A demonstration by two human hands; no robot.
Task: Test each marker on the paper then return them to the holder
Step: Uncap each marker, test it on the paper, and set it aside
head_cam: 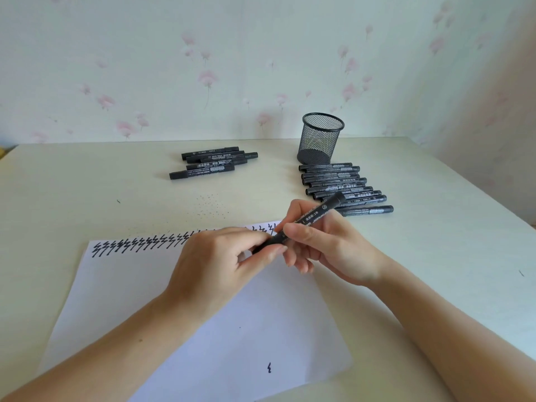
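You've got one marker [304, 223] clamped between both hands over the paper [203, 329], right hand [327, 245] gripping the barrel, left hand [220, 256] pinching what's probably the cap end, holder [320, 140] well behind.

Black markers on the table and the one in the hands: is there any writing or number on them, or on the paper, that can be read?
"700": white label of one black marker in the small pile, only just legible.
Black marker held by both hands: white characters and a round logo, too blurred to read.
Row of black markers beside the black mesh holder: labels too small.
White paper sheet: only zigzag test strokes, no words.
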